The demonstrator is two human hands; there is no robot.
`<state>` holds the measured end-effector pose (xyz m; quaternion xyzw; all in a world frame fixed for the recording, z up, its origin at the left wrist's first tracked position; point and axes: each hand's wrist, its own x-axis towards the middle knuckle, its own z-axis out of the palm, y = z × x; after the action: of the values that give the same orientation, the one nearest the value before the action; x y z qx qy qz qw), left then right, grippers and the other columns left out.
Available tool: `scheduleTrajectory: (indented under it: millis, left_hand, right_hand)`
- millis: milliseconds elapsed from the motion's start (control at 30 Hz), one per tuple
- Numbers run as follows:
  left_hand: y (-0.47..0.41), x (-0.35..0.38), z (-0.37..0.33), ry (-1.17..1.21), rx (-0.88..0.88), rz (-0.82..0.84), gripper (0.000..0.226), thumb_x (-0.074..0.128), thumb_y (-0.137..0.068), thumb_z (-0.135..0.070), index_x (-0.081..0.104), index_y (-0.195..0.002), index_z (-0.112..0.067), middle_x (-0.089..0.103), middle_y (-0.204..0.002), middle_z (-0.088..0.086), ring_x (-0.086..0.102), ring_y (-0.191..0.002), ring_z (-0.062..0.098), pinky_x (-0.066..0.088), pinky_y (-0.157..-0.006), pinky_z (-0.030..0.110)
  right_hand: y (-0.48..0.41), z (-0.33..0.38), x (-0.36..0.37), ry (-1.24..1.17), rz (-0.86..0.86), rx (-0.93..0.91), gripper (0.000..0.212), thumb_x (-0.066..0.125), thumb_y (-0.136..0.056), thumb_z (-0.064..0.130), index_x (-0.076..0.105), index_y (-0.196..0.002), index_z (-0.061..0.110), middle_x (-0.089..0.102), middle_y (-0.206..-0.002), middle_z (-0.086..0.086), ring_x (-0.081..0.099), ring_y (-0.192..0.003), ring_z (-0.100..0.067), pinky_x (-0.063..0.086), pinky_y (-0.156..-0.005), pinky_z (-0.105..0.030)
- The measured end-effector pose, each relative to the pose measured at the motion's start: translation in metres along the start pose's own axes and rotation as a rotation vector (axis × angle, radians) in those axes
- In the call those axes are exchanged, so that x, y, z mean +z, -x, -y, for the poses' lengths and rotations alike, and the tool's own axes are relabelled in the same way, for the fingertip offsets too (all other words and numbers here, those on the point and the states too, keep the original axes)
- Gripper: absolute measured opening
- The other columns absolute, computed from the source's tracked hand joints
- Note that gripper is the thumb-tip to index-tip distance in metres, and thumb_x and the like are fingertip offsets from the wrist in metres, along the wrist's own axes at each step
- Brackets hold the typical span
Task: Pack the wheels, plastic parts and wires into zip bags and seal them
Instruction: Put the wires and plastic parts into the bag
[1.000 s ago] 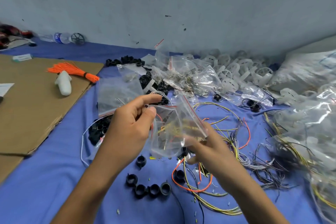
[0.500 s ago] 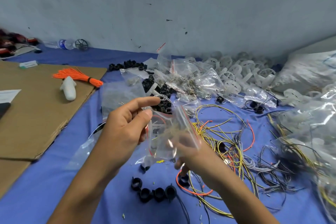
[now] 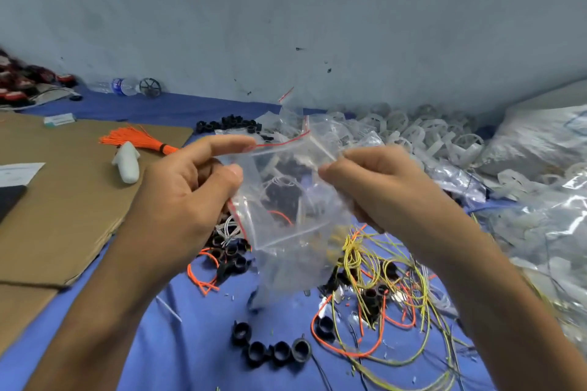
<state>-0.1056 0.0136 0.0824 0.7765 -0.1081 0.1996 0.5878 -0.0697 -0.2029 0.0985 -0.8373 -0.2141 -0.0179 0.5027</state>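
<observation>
A clear zip bag (image 3: 286,200) with a red seal strip hangs in the air between both hands. My left hand (image 3: 187,197) pinches its left top edge between thumb and forefinger. My right hand (image 3: 374,181) pinches the right top edge. Whether anything is inside the bag is hard to tell through the plastic. Below lie black ring parts (image 3: 273,351) in a row, and tangled yellow and orange wires (image 3: 381,295). White plastic wheels (image 3: 428,133) are heaped at the back right.
Brown cardboard (image 3: 57,200) covers the left of the blue cloth (image 3: 197,343), with an orange wire bundle (image 3: 136,141) and a white plastic piece (image 3: 127,162) on it. More clear bags (image 3: 540,209) pile up on the right. A water bottle (image 3: 122,86) lies by the wall.
Both hands have risen with the bag and spread apart along its top edge. My right hand moved from under the bag to its upper right corner. The camera has moved closer.
</observation>
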Motion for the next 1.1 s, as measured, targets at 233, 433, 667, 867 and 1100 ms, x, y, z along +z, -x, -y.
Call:
scheduleTrajectory:
  millis: [233,433,667,867,1100]
  left_hand:
    - [-0.012,-0.015,-0.002,-0.093,0.011,-0.001,0.033,0.056,-0.083,-0.024,0.069,-0.11,-0.037,0.041,-0.055,-0.001,0.032,-0.052,0.023,0.031,-0.044,0.022]
    - [-0.014,-0.01,0.02,-0.077,0.008,-0.044,0.026,0.054,-0.088,-0.024,0.057,-0.109,-0.039,0.039,-0.055,0.003,0.033,-0.051,0.021,0.03,-0.046,0.033]
    - [-0.001,-0.004,0.025,-0.28,0.003,0.011,0.025,0.04,-0.085,-0.021,0.063,-0.086,-0.031,0.046,-0.056,0.014,0.041,-0.053,0.032,0.033,-0.048,0.015]
    - [0.013,0.005,0.014,-0.596,0.014,-0.144,0.011,0.062,-0.087,-0.041,0.065,-0.077,-0.037,0.062,-0.073,-0.02,0.057,-0.069,0.004,0.041,-0.058,0.019]
    - [0.012,0.004,0.013,-0.4,-0.082,-0.073,0.031,0.066,-0.079,-0.029,0.065,-0.102,-0.05,0.06,-0.077,-0.014,0.056,-0.056,0.009,0.045,-0.064,0.019]
  right_hand:
    - [-0.022,0.005,0.002,0.044,0.007,-0.042,0.046,0.06,-0.086,0.042,0.046,-0.064,0.004,0.043,-0.047,0.002,0.037,-0.043,-0.012,0.027,-0.042,-0.024]
    - [-0.03,-0.075,0.004,0.307,-0.07,0.037,0.034,0.05,-0.098,0.043,0.064,-0.078,0.019,0.066,-0.066,0.0,0.058,-0.055,-0.015,0.046,-0.052,-0.031]
    - [0.003,-0.17,0.042,0.86,0.318,0.23,0.028,0.042,-0.099,0.04,0.064,-0.102,0.024,0.048,-0.106,-0.004,0.05,-0.107,-0.031,0.047,-0.086,-0.04]
    - [-0.006,-0.153,0.019,0.663,0.113,0.143,0.021,0.051,-0.099,0.04,0.065,-0.102,0.025,0.045,-0.095,0.002,0.052,-0.088,-0.021,0.041,-0.07,-0.031]
    - [-0.009,-0.106,-0.045,0.133,-0.251,0.034,0.019,0.053,-0.1,0.027,0.068,-0.09,0.02,0.056,-0.076,-0.001,0.052,-0.061,-0.012,0.048,-0.06,-0.03]
